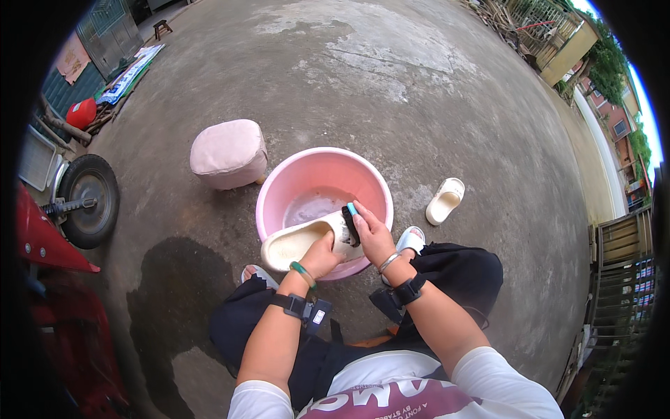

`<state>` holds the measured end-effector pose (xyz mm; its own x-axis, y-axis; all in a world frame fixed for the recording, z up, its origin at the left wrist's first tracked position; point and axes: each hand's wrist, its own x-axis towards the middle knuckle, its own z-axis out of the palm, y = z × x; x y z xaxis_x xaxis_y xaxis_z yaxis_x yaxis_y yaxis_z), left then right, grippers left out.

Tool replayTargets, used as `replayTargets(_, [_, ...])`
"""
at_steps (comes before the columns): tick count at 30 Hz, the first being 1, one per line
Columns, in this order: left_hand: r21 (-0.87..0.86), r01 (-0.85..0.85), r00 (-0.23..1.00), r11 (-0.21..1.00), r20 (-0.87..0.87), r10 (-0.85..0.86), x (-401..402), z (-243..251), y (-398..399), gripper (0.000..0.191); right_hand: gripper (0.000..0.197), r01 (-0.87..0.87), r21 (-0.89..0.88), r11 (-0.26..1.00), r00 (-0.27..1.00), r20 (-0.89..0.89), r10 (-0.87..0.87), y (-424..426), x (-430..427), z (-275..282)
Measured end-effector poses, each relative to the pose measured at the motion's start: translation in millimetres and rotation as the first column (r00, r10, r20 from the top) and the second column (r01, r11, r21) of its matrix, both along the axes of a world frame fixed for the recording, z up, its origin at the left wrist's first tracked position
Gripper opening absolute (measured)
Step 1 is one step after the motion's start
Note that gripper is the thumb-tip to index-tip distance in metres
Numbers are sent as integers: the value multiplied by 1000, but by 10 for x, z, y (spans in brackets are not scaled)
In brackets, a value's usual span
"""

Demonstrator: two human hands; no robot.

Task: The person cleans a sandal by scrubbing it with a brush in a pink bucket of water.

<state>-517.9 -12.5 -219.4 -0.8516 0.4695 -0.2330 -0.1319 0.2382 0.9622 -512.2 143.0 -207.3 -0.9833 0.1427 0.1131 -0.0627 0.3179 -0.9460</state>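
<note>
My left hand [320, 255] grips a cream slide sandal [296, 243] by its strap, with the fingers tucked inside the foot opening. The sandal is tilted over the near part of a pink plastic basin [267, 207]. In my right hand [372, 236] is a scrubbing brush [349, 220] with dark bristles and a turquoise back, pressed against the strap's outer side. Shallow, cloudy water [314, 204] covers the basin's bottom. A second cream slide sandal [446, 201] lies on the concrete to the right of the basin.
A pink padded stool [229, 152] stands just left of the basin. Dark wet concrete [172, 293] spreads at the lower left. Farther left are a red vehicle with a black-tyred wheel [90, 201] and a red bucket [81, 113]. A small wooden stool [162, 29] stands at the back.
</note>
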Motion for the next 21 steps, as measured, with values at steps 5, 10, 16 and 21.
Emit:
replayTargets(5, [-136, -42, 999, 990, -39, 37, -5, 198, 32, 40, 43, -112, 518, 848, 993, 77, 84, -241, 411, 277])
replayTargets(10, [-25, -45, 999, 999, 9, 45, 29, -66, 15, 37, 41, -4, 534, 845, 998, 61, -34, -197, 33, 234])
replayTargets(16, [-137, -10, 1000, 991, 28, 14, 16, 62, 35, 40, 38, 93, 487, 869, 994, 4, -109, -151, 82, 134])
replayTargets(21, [-42, -86, 996, 995, 33, 87, 62, 106, -17, 42, 45, -17, 546, 837, 996, -65, 63, -378, 521, 244])
